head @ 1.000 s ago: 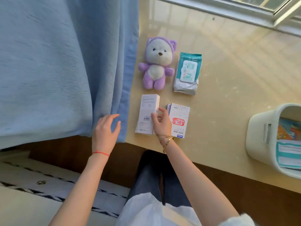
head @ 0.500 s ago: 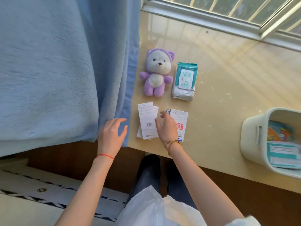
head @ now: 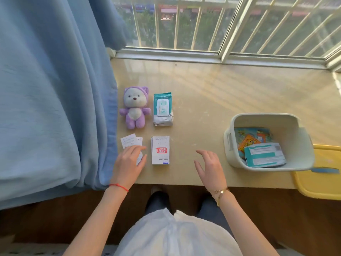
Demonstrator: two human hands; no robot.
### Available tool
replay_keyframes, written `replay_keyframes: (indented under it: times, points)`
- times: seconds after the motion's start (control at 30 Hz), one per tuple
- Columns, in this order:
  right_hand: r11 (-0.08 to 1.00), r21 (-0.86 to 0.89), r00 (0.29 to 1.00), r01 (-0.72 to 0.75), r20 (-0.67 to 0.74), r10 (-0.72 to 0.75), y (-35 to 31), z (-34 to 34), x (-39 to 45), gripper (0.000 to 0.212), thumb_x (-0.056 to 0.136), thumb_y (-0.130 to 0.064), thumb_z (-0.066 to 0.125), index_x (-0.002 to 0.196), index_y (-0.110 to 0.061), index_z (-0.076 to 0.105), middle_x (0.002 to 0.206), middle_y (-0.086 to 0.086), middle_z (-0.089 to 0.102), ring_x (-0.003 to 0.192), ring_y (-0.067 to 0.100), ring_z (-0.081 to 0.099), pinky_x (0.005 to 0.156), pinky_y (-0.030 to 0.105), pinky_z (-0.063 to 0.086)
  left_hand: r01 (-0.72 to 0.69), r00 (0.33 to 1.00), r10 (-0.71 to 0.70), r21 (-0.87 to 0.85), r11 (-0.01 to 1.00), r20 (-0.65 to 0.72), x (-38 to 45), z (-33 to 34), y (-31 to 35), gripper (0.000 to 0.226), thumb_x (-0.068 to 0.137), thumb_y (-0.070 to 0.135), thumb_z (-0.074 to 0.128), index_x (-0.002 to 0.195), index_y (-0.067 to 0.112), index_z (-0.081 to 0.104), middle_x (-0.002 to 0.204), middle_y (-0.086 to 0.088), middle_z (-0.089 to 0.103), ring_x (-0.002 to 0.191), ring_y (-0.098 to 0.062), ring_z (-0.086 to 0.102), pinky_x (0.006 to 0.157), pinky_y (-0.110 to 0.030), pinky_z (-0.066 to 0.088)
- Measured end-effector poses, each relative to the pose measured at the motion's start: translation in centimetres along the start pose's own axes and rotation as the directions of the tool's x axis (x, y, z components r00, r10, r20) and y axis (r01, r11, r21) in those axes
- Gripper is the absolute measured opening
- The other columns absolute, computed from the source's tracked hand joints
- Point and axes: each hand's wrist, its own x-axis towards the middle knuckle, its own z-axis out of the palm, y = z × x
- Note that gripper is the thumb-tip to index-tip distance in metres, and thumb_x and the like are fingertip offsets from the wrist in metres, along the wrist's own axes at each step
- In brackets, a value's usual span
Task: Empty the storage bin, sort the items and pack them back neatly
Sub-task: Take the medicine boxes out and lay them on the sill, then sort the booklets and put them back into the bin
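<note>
A pale blue curtain (head: 51, 93) fills the left of the frame. Across the top runs a window (head: 203, 24) with white bars, green trees beyond. Below it a glossy beige sill counter (head: 212, 89) catches streaks of warm sunlight. Dark wood panelling (head: 276, 218) shows beneath.

The left hand (head: 129, 163) covers the lower part of the white box (head: 131, 143) at lower left of centre. The yellow lid (head: 321, 183) runs off the right edge, partly behind the bin (head: 295, 163). Print on the packets (head: 263, 154) inside is too small to read.
</note>
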Motion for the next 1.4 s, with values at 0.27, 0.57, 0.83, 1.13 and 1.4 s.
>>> replay_keyframes:
  times: [0.27,0.57,0.83,1.13,1.4]
  points:
    - [0.995,-0.003,0.994,-0.101,-0.031,0.101,12.9,-9.6,-1.9,0.037,0.087,-0.019,0.064,0.123,-0.016,0.056,0.116,0.002,0.06,0.113,0.015,0.051,0.102,0.027,0.039,-0.056,0.998,0.057,-0.028,0.998,0.028,1.5,5.3,13.5,0.023,0.082,0.017,0.068,0.105,0.017,0.067,0.099,-0.001,0.068,0.092,-0.019,0.064,0.081,-0.033,0.053]
    - [0.992,-0.086,0.991,-0.096,0.086,0.103,29.4,-17.7,0.9,0.043,0.086,-0.023,0.064,0.126,-0.013,0.053,0.121,0.005,0.059,0.117,0.018,0.048,0.103,0.031,0.04,-0.02,0.997,0.031,-0.14,0.99,0.075,4.7,15.5,29.7,0.027,0.087,0.021,0.062,0.115,0.02,0.062,0.106,0.001,0.066,0.096,-0.014,0.062,0.079,-0.032,0.054]
    - [0.991,-0.131,0.942,-0.002,0.331,0.046,36.4,-16.8,6.5,0.058,0.083,-0.03,0.068,0.134,-0.016,0.045,0.131,0.002,0.052,0.126,0.017,0.041,0.11,0.032,0.034,0.1,0.976,-0.07,-0.142,0.985,0.205,9.0,24.4,35.9,0.035,0.091,0.021,0.057,0.125,0.016,0.056,0.121,-0.002,0.06,0.109,-0.019,0.057,0.089,-0.031,0.047]
    - [0.99,-0.133,0.843,0.044,0.536,0.035,41.1,-11.9,11.0,0.07,0.078,-0.039,0.069,0.137,-0.02,0.037,0.135,0.003,0.045,0.127,0.023,0.038,0.109,0.038,0.032,0.319,0.888,-0.27,-0.077,0.944,0.372,11.8,33.6,34.7,0.041,0.092,0.028,0.055,0.131,0.017,0.05,0.126,-0.002,0.056,0.113,-0.021,0.055,0.089,-0.037,0.049]
    - [0.956,-0.25,0.82,0.155,0.573,0.017,41.9,-10.6,11.7,0.076,0.071,-0.048,0.073,0.135,-0.021,0.04,0.129,0.004,0.045,0.121,0.024,0.04,0.106,0.038,0.029,0.391,0.858,-0.318,-0.114,0.913,0.404,12.6,37.8,33.6,0.032,0.09,0.03,0.059,0.118,0.015,0.059,0.116,-0.005,0.061,0.101,-0.024,0.059,0.08,-0.035,0.05]
